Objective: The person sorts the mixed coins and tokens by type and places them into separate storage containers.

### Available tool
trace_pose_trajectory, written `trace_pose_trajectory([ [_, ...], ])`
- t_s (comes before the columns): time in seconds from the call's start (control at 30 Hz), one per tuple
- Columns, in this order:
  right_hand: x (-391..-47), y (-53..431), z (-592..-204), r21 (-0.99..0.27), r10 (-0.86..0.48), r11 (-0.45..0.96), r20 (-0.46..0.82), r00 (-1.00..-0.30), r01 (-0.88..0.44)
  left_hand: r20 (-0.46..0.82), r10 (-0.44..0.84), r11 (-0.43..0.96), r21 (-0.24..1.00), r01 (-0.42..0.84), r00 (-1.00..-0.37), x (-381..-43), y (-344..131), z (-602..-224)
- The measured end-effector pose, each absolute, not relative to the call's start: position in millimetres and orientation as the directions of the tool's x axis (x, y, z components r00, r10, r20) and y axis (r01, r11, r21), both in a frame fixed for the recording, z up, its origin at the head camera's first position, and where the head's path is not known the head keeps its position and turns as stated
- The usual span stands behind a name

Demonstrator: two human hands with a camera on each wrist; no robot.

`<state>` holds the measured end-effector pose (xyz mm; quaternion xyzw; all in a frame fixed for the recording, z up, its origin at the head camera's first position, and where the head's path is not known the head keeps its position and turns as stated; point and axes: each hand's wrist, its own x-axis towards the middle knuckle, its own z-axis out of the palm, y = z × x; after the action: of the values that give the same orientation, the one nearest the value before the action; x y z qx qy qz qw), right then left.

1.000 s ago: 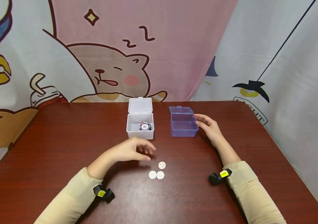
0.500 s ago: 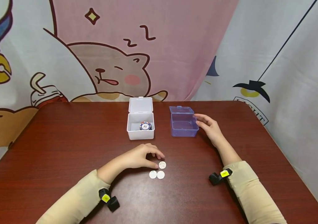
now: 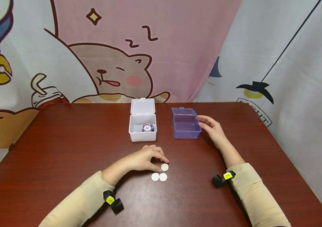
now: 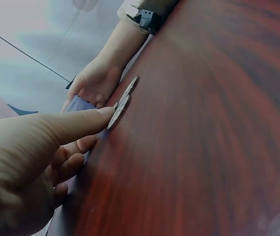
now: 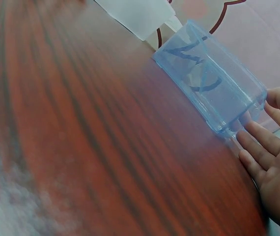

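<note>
In the head view my left hand (image 3: 145, 158) is low over the table, thumb and index finger spread to either side of a pale round disc with a printed pattern (image 3: 165, 167). Both fingertips are right at its rim. Just in front lie two plain white discs (image 3: 155, 177), side by side. In the left wrist view the thumb tip overlaps the edge of the thin discs (image 4: 120, 112). My right hand (image 3: 212, 130) rests its fingertips against the right side of a clear blue plastic box (image 3: 186, 135). That box has its lid raised and nothing inside.
Left of the blue box stands a white plastic box (image 3: 143, 136), lid up, with multicoloured poker chips (image 3: 148, 127) inside. The brown wooden table (image 3: 73, 142) ends at a cartoon-printed curtain (image 3: 183, 47) behind the boxes.
My left hand has moved right and towards me, from in front of the white box to the patterned disc, and its thumb and index finger now flank it. The right hand stays put.
</note>
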<state>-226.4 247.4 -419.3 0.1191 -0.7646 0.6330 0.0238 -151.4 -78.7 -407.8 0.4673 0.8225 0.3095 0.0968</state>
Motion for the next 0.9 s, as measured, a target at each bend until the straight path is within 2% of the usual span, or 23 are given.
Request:
trace_pose_trajectory([
  [0.37,-227.3,246.1,-419.2,-0.959,-0.145,0.192,0.183,-0.972,-0.209,0.104,0.808,0.423,0.583,0.693,-0.580,-150.3,-74.0,-406.1],
  [0.9,-227.0,247.4,-420.0,-0.960,-0.140,0.192,0.179,-0.974,-0.204,0.118,0.831,0.395,0.564,0.725,-0.544,-150.1,-72.0,-404.6],
])
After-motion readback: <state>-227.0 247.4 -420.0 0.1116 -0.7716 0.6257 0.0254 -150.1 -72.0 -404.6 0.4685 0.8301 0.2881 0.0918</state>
